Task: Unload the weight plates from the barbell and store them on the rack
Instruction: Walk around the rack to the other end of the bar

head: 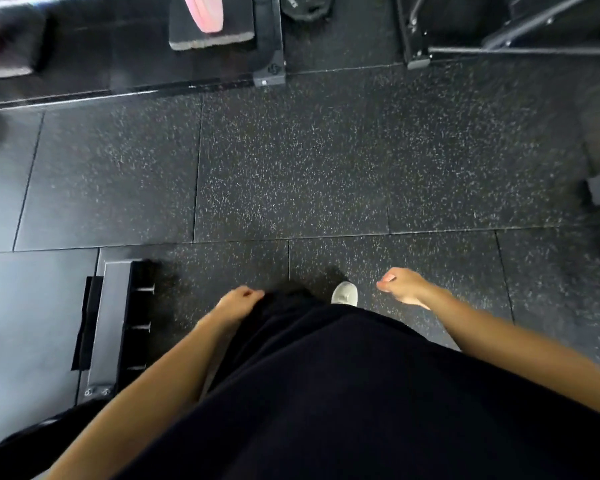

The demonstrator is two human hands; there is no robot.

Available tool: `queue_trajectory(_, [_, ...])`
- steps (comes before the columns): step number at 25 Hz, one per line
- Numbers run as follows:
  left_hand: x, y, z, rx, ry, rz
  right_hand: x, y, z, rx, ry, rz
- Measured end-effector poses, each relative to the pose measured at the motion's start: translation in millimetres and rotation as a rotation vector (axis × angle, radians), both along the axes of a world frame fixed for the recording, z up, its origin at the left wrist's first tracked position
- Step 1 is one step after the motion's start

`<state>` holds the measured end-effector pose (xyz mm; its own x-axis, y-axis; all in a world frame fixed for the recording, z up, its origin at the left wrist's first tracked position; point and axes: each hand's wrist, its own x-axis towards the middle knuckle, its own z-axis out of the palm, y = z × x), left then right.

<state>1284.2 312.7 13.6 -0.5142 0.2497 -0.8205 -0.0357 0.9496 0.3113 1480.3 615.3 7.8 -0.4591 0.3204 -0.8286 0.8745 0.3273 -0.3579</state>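
My left hand (239, 301) hangs by my hip with loosely curled fingers and holds nothing. My right hand (403, 285) swings out to the side, also loosely curled and empty. A black weight plate (303, 8) lies far ahead at the top edge, beside a black rack post (270, 39). A blurred silver bar (18, 2) crosses the top left corner. A black steel rack base with short pegs (137, 323) stands on the floor at my lower left. I see no plate in either hand.
Speckled black rubber floor tiles (291, 161) stretch ahead of me. A dark pad with a pink band (205, 13) sits at the top. Black machine frames (499, 36) fill the top right. My white shoe (345, 293) shows below.
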Motion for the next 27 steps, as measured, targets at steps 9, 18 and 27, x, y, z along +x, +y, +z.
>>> queue_trajectory(9, [-145.7,99.1,-23.3,-0.04,-0.065,0.156,-189.8,102.4,-11.2,0.027,-0.118,0.267])
queue_trajectory(18, [-408.4,144.1,-12.1,-0.027,-0.001,0.076,-480.0,186.3,2.8,0.164,0.045,0.235])
queue_trajectory(27, [-550.5,158.5,-21.8,-0.024,-0.118,0.071,-755.4,169.8,-17.2,0.092,-0.076,0.601])
